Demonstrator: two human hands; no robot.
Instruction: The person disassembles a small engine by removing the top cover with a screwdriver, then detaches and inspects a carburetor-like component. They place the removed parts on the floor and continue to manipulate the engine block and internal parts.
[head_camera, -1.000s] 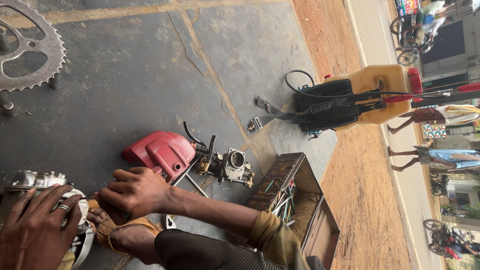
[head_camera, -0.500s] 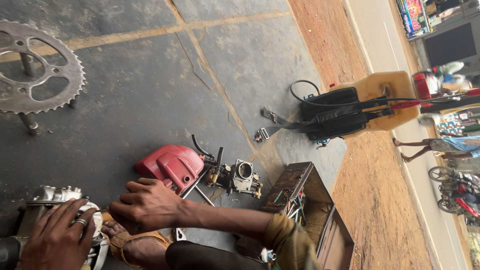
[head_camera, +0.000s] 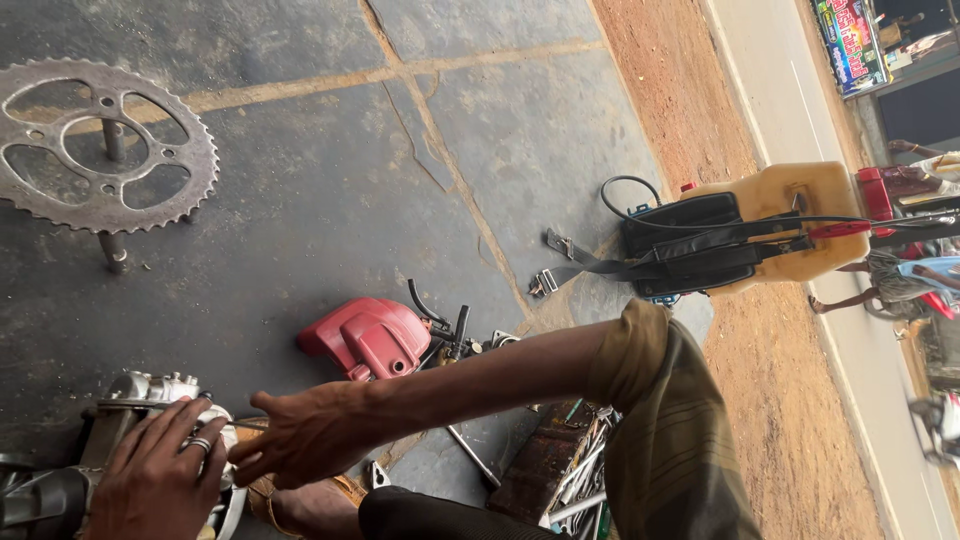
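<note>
Head view, looking down on a dark stone-slab floor (head_camera: 330, 190). The left hand (head_camera: 160, 480), a ring on one finger, lies flat on a grey metal engine assembly (head_camera: 120, 420) at the lower left; its fingers (head_camera: 165, 428) are extended and slightly spread, pressing on the casing and pinching nothing. The right hand (head_camera: 300, 435) reaches in from the right, its forearm running back to an olive sleeve (head_camera: 665, 420). Its fingers (head_camera: 250, 452) are stretched out and loosely parted, their tips just beside the left hand's fingers and at the edge of the engine assembly; whether they touch the metal cannot be told. It grips nothing.

Just beyond the right hand's knuckles lies a red engine cover (head_camera: 370, 338), and next to it a small carburettor-like part with black levers (head_camera: 455, 335). Below the forearm sits an open rusty toolbox (head_camera: 550, 465) holding wrenches. Well above the left hand's fingers, a toothed steel sprocket (head_camera: 100, 145) stands on short legs. Far to the right of both hands, at the edge of the slabs, rests a yellowish plastic tank with black harness straps (head_camera: 740, 235), and beyond it a strip of red earth (head_camera: 760, 400).
</note>
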